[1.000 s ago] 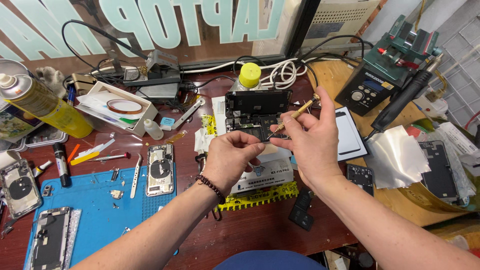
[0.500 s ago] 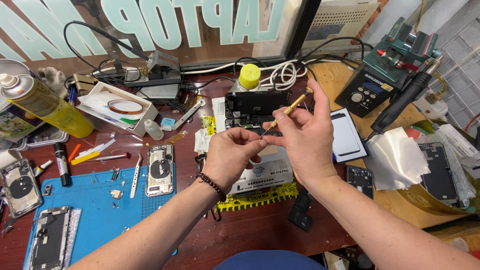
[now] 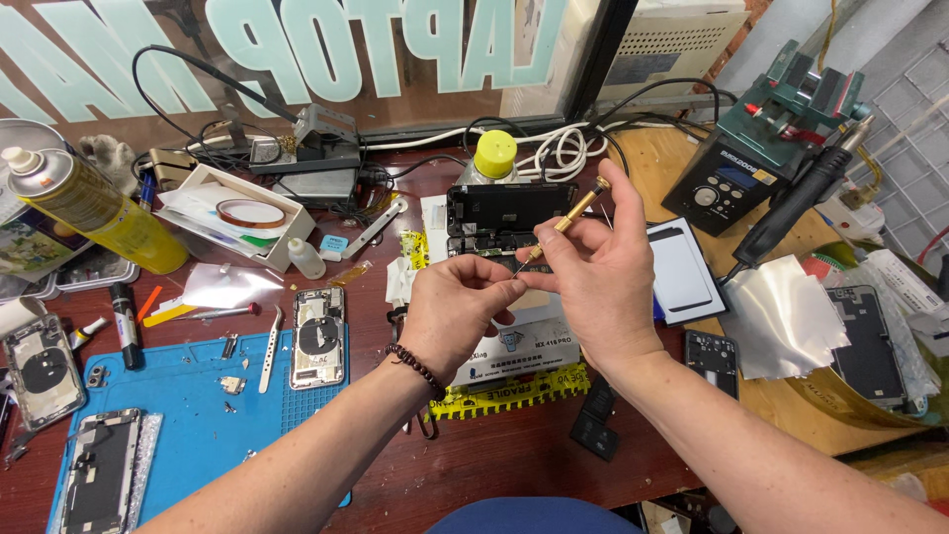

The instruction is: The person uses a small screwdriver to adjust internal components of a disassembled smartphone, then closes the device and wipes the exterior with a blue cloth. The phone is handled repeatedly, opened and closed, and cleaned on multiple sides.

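Note:
My right hand (image 3: 598, 282) holds a slim brass-coloured screwdriver (image 3: 566, 221) tilted up to the right, its thin tip pointing down-left. My left hand (image 3: 457, 311) is raised beside it, fingertips pinched together right at the screwdriver's tip; whatever small part it pinches is too tiny to see. Both hands hover above an opened black phone (image 3: 492, 220) lying on a white box (image 3: 514, 348) at the middle of the reddish desk.
A blue work mat (image 3: 203, 415) at the left carries phone frames, tweezers and small parts. A yellow spray can (image 3: 89, 206) lies far left, a yellow-capped bottle (image 3: 493, 156) behind the phone. A black soldering station (image 3: 727, 186) and handpiece stand right.
Both hands have shifted slightly; the screwdriver has tilted so its tip now meets my left fingertips. Nothing on the desk has moved.

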Action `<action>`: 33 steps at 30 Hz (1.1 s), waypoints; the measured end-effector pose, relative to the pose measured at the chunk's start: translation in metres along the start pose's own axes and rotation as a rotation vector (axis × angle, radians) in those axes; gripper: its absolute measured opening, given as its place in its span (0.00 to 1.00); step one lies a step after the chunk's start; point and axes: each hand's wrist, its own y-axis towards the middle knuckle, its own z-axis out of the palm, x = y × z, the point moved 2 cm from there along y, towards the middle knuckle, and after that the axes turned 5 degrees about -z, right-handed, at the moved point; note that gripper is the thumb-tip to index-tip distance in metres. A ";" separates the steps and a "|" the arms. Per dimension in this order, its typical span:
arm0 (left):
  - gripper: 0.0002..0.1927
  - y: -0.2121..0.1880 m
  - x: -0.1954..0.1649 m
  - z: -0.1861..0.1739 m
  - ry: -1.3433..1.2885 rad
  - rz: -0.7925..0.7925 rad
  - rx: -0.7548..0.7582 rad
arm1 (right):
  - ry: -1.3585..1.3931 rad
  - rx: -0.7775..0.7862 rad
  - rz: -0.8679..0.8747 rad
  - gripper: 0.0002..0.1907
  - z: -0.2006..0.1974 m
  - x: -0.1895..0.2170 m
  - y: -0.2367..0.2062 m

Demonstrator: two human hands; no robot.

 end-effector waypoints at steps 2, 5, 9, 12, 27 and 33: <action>0.09 -0.001 -0.001 -0.001 0.004 -0.001 -0.003 | -0.005 0.001 -0.001 0.40 0.001 0.001 -0.001; 0.09 -0.001 -0.002 -0.001 0.005 -0.005 -0.005 | -0.013 0.004 0.001 0.40 0.001 0.002 0.000; 0.08 -0.002 -0.003 -0.001 0.021 -0.012 -0.011 | -0.018 0.011 0.007 0.40 0.001 0.004 0.000; 0.08 -0.002 -0.005 0.000 0.014 0.003 -0.008 | -0.010 0.005 0.009 0.40 0.001 0.005 0.001; 0.06 0.017 0.013 -0.042 -0.045 -0.049 -0.303 | -0.014 0.050 -0.172 0.35 0.003 -0.013 0.015; 0.10 0.054 0.032 -0.082 -0.293 -0.305 -0.192 | -0.125 0.139 -0.365 0.29 0.022 -0.025 0.027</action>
